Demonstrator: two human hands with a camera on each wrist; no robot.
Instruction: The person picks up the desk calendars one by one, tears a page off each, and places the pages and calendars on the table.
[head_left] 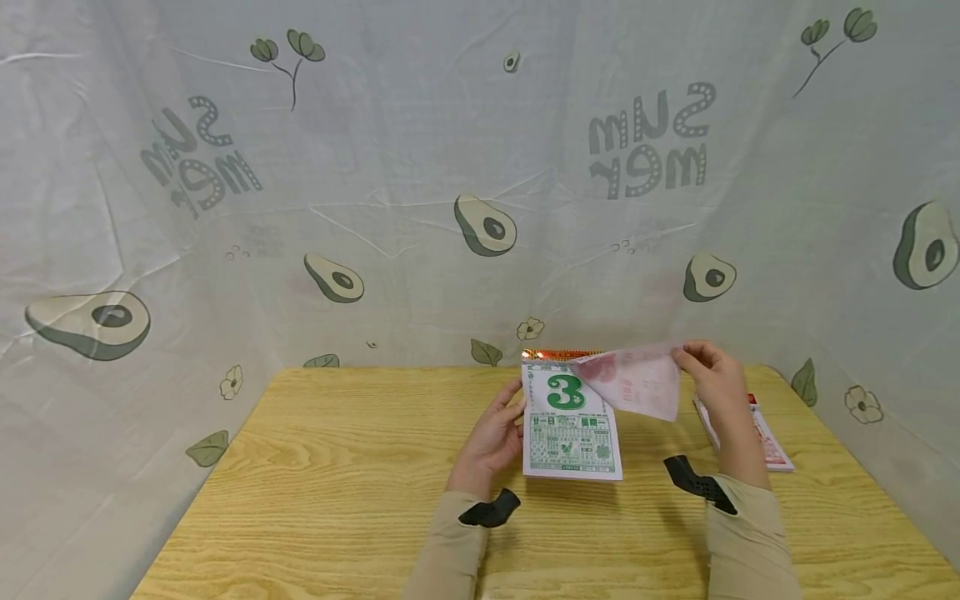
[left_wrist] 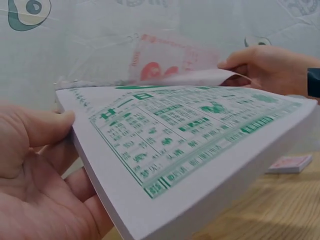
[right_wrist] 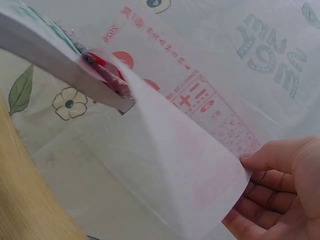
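Note:
A thick tear-off calendar pad [head_left: 572, 446] with a green 3 on its face is held up over the table, tilted. My left hand [head_left: 491, 437] grips it by its left edge, the thumb [left_wrist: 47, 125] at the side and the fingers underneath. With the right hand [head_left: 718, 387] I pinch the corner of a thin, red-printed calendar sheet [head_left: 647, 385], lifted and pulled to the right. In the right wrist view the sheet [right_wrist: 175, 170] is folded over and still joins the pad near its red and gold top strip [head_left: 551, 355].
A second calendar pad [head_left: 772, 442], printed in red, lies on the wooden table [head_left: 337, 483] at the right, partly behind my right forearm. A pale curtain [head_left: 420, 125] with avocado prints hangs behind and beside the table. Black wrist cameras sit on both sleeves.

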